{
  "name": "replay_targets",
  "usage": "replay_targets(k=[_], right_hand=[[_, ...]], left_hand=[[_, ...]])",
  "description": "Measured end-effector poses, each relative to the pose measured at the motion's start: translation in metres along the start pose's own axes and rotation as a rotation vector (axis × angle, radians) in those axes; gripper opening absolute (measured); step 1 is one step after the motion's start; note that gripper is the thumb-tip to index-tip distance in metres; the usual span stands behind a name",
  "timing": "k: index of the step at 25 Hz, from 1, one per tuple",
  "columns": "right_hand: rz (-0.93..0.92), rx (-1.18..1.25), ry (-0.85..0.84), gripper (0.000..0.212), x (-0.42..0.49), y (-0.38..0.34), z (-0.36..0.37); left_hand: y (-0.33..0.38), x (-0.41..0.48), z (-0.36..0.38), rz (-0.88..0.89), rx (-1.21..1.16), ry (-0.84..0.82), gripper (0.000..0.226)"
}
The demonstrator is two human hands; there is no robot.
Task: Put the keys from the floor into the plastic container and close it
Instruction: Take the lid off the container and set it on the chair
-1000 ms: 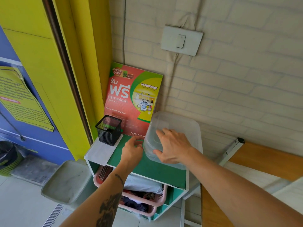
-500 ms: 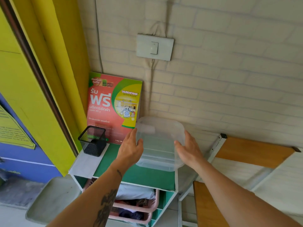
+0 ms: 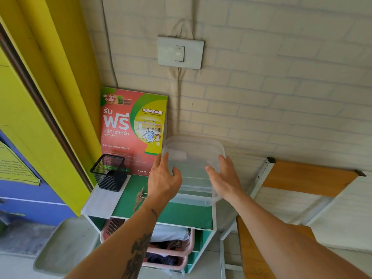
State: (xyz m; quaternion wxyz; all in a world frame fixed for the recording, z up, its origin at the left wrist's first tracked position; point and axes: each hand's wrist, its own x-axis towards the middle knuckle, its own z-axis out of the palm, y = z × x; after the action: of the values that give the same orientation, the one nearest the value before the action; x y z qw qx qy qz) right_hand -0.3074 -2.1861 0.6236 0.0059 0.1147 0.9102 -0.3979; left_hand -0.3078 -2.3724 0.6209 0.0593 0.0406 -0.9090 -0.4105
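A clear plastic container (image 3: 193,158) with its lid on stands on the green top of a small shelf unit (image 3: 181,215), against the brick wall. My left hand (image 3: 164,178) clasps its left side, thumb over the top edge. On the right side my right hand (image 3: 224,178) holds it the same way. A bunch of keys (image 3: 138,198) lies on the green top just left of my left wrist, outside the container.
A black mesh pen holder (image 3: 109,173) stands on a white sheet at the shelf's left. A red and green poster (image 3: 130,129) leans on the wall. Pink baskets (image 3: 171,252) sit below. A wooden folding table (image 3: 306,178) leans at right; a yellow door frame (image 3: 60,97) stands at left.
My right hand has slid from the top of the lid to the container's right side, and my left hand has closed on its left side. The keys have come into view on the shelf.
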Motion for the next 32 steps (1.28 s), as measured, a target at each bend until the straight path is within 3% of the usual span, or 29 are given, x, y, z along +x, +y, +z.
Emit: replay_targets(k=[6,11,23,27,32], right_hand=[[-0.058,-0.011,0.135,0.067,-0.019,0.011,-0.028],[-0.02,-0.012,0.253,0.063,-0.04,0.058,-0.074],[0.044,-0.057,0.239,0.066,-0.103,0.232,-0.188],[0.139,-0.095,0.168,0.064,-0.116,0.281,-0.197],[0.263,-0.128,0.047,0.067,-0.121,0.353,-0.172]], left_hand=[[0.026,-0.011,0.012,0.141,0.03,0.09,0.061],[0.076,-0.042,0.05,0.197,0.007,0.056,0.061],[0.18,-0.16,0.193,0.22,0.172,-0.128,0.062],[0.181,-0.182,0.234,0.197,0.264,-0.249,0.059],[0.153,-0.193,0.289,0.139,0.338,-0.548,0.057]])
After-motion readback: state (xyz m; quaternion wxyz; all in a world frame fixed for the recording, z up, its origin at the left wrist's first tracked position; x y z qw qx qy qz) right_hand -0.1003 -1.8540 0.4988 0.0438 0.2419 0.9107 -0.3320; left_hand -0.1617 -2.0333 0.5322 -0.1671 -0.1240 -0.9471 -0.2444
